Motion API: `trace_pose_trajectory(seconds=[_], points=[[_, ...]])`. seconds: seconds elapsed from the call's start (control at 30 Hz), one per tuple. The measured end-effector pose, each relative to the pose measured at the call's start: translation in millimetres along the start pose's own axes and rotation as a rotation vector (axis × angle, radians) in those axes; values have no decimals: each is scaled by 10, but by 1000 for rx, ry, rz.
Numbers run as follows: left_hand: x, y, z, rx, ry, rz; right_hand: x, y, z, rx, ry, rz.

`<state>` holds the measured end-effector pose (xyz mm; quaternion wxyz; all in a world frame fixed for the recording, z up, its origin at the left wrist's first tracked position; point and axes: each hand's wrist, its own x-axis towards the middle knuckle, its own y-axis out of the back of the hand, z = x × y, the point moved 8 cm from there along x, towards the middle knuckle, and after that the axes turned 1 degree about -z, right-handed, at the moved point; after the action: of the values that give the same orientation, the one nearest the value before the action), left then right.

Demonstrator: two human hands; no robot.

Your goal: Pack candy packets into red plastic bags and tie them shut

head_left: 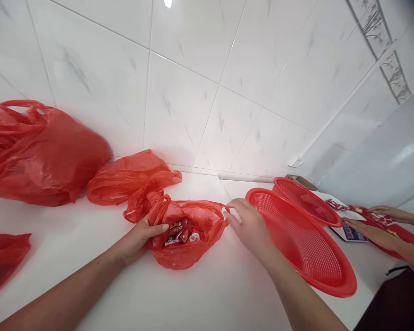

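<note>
A thin red plastic bag (182,259) sits on the white table with its mouth spread open. Several small wrapped snack packets (184,233) lie inside, mostly red and dark, one with a white round label. My left hand (140,238) grips the bag's left side, thumb over the rim and fingers hidden behind the plastic. At the right end of the mouth, my right hand (247,226) pinches the bag's handle between thumb and fingers.
Two red mesh baskets, a near one (307,248) and a far one (307,200), stand right of my right arm. A full red bag (55,151) and a crumpled bag (131,174) lie left. Another person's hands (376,232) handle red packets at far right. A tiled wall (186,110) rises behind.
</note>
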<state>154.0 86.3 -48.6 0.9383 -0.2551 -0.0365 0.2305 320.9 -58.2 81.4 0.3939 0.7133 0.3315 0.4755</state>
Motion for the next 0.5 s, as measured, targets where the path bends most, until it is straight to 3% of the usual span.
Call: trace_pose_trajectory(seconds=[0.1, 0.2, 0.3, 0.4, 0.5], points=[[-3, -9, -3, -1, 10, -9, -251, 290, 490, -134, -275, -47], [-4, -20, -3, -3, 12, -28, -661, 253, 847, -263, -450, -297], [-4, 3, -13, -1, 13, -13, -1081, 178, 1049, -376, -473, -463], [-9, 21, -16, 6, 11, 5, -1435, 239, 1280, -425, -495, -468], [-17, 6, -5, 13, -2, 0, -1730, 434, 1615, -361, -619, -322]])
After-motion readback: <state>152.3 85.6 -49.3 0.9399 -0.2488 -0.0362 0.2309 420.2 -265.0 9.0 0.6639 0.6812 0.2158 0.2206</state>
